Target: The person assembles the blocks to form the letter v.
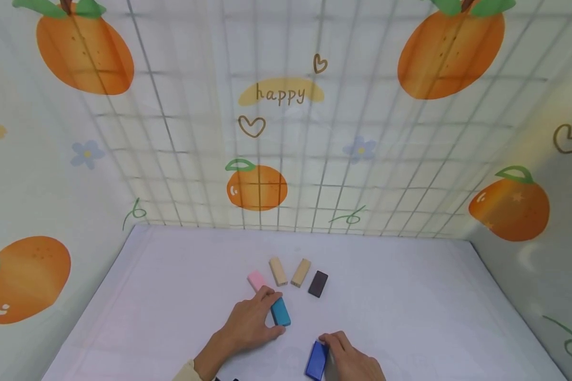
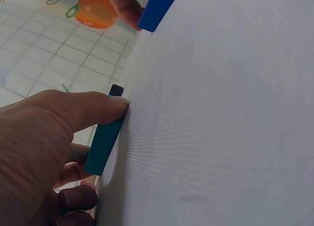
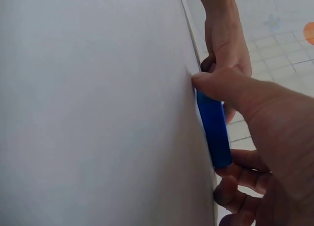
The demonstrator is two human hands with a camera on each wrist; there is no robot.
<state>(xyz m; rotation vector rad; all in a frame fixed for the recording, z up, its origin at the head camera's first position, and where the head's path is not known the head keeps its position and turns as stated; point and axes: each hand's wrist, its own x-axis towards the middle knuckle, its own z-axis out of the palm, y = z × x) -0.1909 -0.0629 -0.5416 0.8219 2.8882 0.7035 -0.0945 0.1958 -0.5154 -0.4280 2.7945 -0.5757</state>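
Observation:
My left hand pinches a light blue block lying on the white table, thumb at its near end and fingers at its far end. In the left wrist view the same block looks teal between thumb and fingers. Nearer the front edge, my right hand holds a dark blue block from its right side. The right wrist view has this block gripped lengthwise between thumb and fingertips. Just beyond the left hand lies a pink block, partly covered by its fingers.
Two pale wooden blocks and a dark brown block lie behind the light blue one, forming an arc with the pink block. A white cloth printed with oranges hangs over a wire grid at the back and sides.

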